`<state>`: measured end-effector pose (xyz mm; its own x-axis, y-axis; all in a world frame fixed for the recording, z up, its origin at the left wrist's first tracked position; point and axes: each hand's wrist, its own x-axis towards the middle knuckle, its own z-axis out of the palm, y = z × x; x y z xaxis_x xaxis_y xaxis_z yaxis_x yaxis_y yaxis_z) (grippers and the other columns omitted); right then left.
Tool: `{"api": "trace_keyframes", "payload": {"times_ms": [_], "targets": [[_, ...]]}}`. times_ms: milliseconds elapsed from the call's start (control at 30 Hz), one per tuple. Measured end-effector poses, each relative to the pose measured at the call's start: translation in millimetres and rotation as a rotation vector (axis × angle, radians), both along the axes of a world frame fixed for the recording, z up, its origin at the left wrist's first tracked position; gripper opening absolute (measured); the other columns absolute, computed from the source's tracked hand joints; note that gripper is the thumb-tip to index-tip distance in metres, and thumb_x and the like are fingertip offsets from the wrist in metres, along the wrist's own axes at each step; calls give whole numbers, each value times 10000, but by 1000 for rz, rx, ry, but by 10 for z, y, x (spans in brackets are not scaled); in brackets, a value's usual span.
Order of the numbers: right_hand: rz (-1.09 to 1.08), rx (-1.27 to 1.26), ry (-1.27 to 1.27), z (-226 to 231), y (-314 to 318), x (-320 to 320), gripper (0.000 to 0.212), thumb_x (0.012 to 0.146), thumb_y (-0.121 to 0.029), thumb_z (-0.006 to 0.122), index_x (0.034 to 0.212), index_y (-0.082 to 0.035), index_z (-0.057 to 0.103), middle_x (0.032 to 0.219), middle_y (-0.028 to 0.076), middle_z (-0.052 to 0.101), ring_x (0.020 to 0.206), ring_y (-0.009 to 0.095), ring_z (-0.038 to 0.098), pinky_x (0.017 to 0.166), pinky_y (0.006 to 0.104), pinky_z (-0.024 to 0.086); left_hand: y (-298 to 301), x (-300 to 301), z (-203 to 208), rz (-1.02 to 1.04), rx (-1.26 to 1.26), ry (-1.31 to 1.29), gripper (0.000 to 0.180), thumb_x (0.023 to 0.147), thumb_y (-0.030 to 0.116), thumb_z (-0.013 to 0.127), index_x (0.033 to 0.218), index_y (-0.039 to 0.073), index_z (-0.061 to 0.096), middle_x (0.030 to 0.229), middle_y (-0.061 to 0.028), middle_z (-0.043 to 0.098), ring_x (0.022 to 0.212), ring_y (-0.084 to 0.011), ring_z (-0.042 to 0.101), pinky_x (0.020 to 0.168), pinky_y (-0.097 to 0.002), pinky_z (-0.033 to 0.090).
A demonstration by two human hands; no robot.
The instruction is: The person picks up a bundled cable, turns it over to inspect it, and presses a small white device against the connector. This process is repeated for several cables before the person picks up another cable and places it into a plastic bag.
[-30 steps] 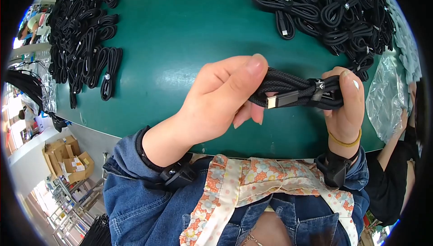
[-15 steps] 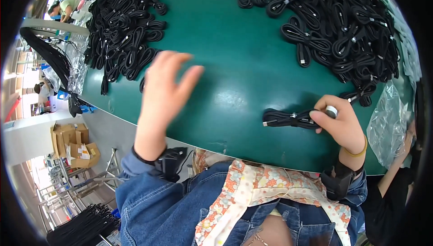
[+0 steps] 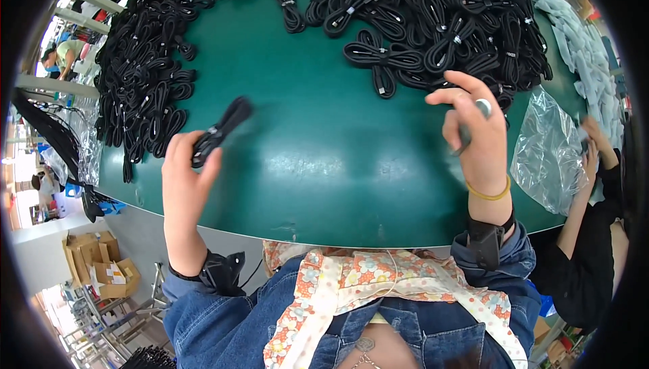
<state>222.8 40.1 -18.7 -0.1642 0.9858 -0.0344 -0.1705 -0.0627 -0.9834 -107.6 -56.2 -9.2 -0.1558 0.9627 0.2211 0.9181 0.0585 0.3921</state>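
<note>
My left hand (image 3: 186, 169) is closed on a coiled, tied black cable (image 3: 223, 129), its far end blurred, above the left part of the green table. Toward the right, my right hand (image 3: 478, 132) is raised over the table, fingers apart and partly bent, just short of a large pile of coiled black cables (image 3: 433, 20). A small whitish round thing (image 3: 483, 106) sits at one of its fingers. Something dark and blurred shows beneath the palm; I cannot make out what it is.
Another heap of coiled black cables (image 3: 138, 78) lies along the table's left side. On the right are a clear plastic bag (image 3: 549, 156), a row of pale wrapped packets (image 3: 581, 48) and another person's hands (image 3: 595, 146). Cardboard boxes (image 3: 101, 264) stand on the floor at left.
The cable that was in my right hand is now in my left, farther left. My right hand has let go and risen toward the right pile. The view has shifted right.
</note>
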Motion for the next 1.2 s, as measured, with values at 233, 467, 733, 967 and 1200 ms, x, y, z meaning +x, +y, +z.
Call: {"api": "trace_keyframes", "payload": {"times_ms": [233,467,733,967,1200], "targets": [[366,221,148,-41,-110,-51,547,665,21,586,1169,6,374,1048,126,508,466,2,358,417,131,281,442,917,253,-600,124,-302,346,579,106,671,878,-5,537,771,-106,527,663,-220,522,579,-282,426],[386,438,157,-90,-80,31,616,596,81,604,1160,60,357,1072,143,481,582,33,451,480,134,330,591,1131,72,-722,246,-402,386,523,97,700,852,-35,546,760,-122,530,651,-207,525,544,-274,419],[344,506,58,-48,-104,37,519,600,74,603,1078,76,398,1035,150,470,906,164,490,721,223,400,590,1104,-23,-758,330,-560,414,514,84,724,864,-51,549,767,-120,533,649,-188,512,555,-256,408],[304,359,21,-66,-166,-39,507,595,74,605,1061,70,405,999,117,457,920,155,480,748,227,394,564,1063,8,-663,208,-738,428,517,103,737,868,-56,551,765,-110,531,671,-164,497,596,-237,394],[342,376,-49,-51,-161,-52,508,598,61,623,1059,71,409,1011,125,458,909,168,497,739,233,411,564,1019,6,-675,205,-748,426,522,151,744,842,-54,553,725,-101,529,646,-163,490,565,-241,382]]}}
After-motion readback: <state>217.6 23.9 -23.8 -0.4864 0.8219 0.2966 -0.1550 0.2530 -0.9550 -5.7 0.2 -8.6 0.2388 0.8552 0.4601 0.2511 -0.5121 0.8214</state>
